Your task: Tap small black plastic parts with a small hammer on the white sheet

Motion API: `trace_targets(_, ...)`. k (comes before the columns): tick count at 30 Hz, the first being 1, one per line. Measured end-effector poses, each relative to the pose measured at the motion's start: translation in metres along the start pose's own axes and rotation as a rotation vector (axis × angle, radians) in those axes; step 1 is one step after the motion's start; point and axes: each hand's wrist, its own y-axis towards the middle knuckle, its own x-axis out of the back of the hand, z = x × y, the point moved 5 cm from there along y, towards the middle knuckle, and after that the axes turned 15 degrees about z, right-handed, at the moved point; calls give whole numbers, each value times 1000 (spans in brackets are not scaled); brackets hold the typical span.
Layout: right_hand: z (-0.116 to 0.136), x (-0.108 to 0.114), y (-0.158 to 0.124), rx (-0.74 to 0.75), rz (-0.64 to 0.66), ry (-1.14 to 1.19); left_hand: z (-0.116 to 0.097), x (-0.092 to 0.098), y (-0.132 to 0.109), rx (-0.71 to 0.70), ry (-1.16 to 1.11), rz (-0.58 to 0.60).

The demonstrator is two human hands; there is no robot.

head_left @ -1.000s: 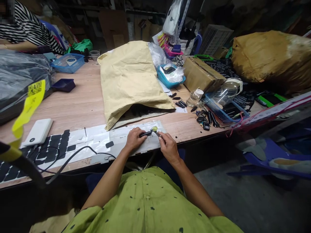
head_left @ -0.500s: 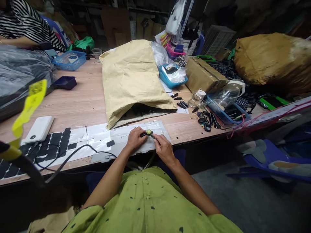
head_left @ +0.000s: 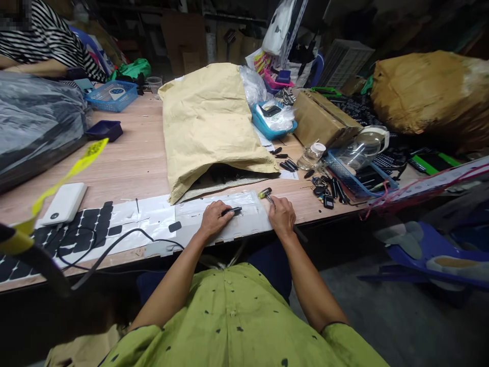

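My left hand [head_left: 214, 218] rests on the white board [head_left: 248, 216] at the table's front edge. Its fingers are closed on a small black part [head_left: 234, 210], whose narrow end points right; its exact kind is too small to tell. To the right, my right hand [head_left: 281, 216] is wrapped round the handle of a small hammer [head_left: 265, 193]. The hammer's yellowish head lies at the board's right end, apart from the black part. Just behind the board, a large tan paper sack [head_left: 214, 122] lies with its mouth facing me and dark items inside.
Left are a white power bank [head_left: 64, 203], a cable, black stickers [head_left: 91, 224] and a yellow strap [head_left: 69, 176]. Right are black pieces [head_left: 288, 165], a clear jar [head_left: 311, 157], keys and a blue basket [head_left: 361, 176]. A co-worker in a striped top [head_left: 57, 41] sits far left.
My right hand has moved right with the hammer, away from the black part under my left hand. My left hand stays in about the same place.
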Motion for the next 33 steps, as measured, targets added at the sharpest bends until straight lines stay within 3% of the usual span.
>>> trace_targets(11, 9, -8, -4, -43, -29, -95, -1, 6, -8, -20, -9, 93)
trace_targets(17, 10, -9, -2, -47, -2, -65, -10, -5, -54, -207, 61, 270)
trace_targets(23, 11, -9, -3, -47, -45, -94, -13, -18, -89, -171, 189, 269)
trace_targets(26, 10, -10, -3, -34, -62, -92, -13, -16, -86, -174, 147, 221)
trace_targets(29, 9, -11, -3, -26, -54, -81, -5, 6, -63, -109, 69, 51)
trace_targets(31, 9, -11, -3, -27, -47, -77, 7, 30, -41, 42, 49, -113)
trace_targets(33, 9, -11, -3, -30, -46, -80, 23, 56, -20, 301, 65, -264)
